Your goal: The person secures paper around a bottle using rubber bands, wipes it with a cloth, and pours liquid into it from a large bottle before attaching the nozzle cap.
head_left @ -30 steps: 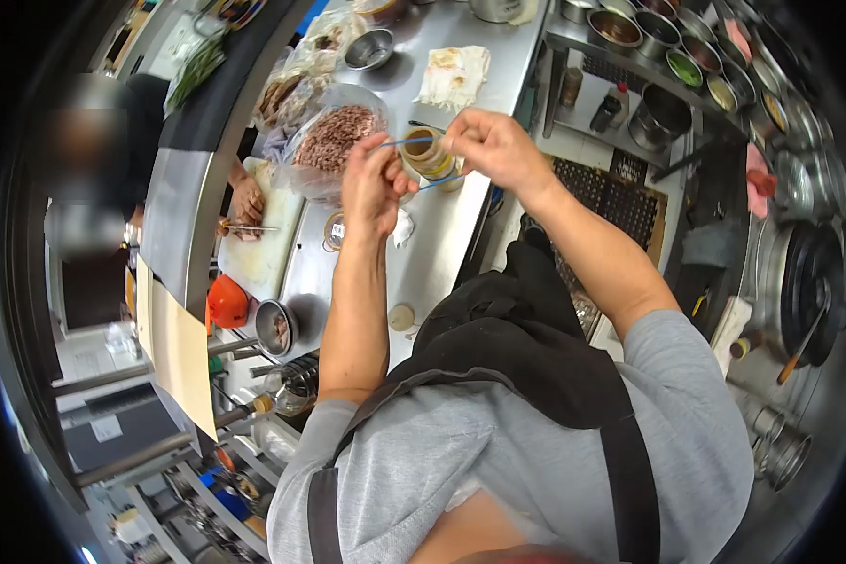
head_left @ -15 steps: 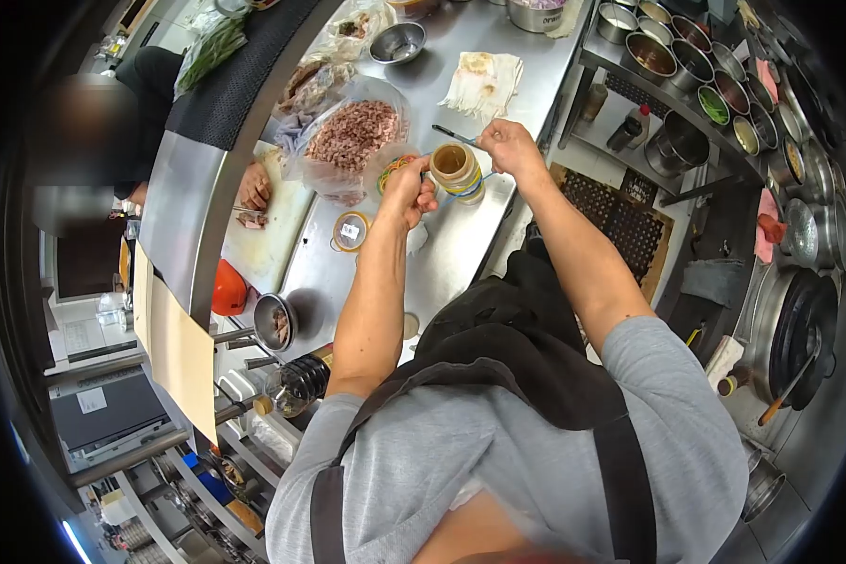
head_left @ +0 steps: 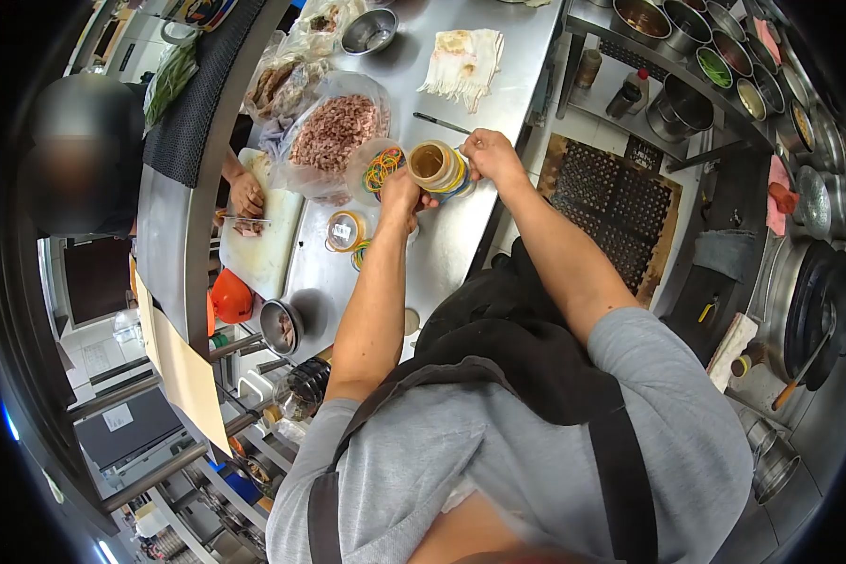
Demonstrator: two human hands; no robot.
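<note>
My left hand (head_left: pixel 401 197) is closed on the near left side of a brown, open-topped cylinder (head_left: pixel 430 161), tilted so I see into it. Yellow and blue rubber bands circle its outside. At its right side my right hand (head_left: pixel 491 156) has its fingers pinched on a blue rubber band (head_left: pixel 467 180), partly hidden by the fingers. Just left of the cylinder sits a clear tub (head_left: pixel 358 175) of coloured rubber bands. A ring-shaped roll (head_left: pixel 344 231) with a white label lies nearer me. Beyond my right hand lies a black pen (head_left: pixel 442 123).
Diced meat (head_left: pixel 336 134) fills a plastic bag on the steel table (head_left: pixel 526 56). A stained cloth (head_left: pixel 462 66) and metal bowl (head_left: pixel 368 33) lie farther off. At the left, another person's hand (head_left: pixel 246 195) works meat on a cutting board (head_left: pixel 287 235). Pots (head_left: pixel 683 103) stand on the right.
My right hand has come in closer to the cylinder, and the stretched blue band has shortened. The cylinder has shifted slightly left in view, and the whole view has turned a little.
</note>
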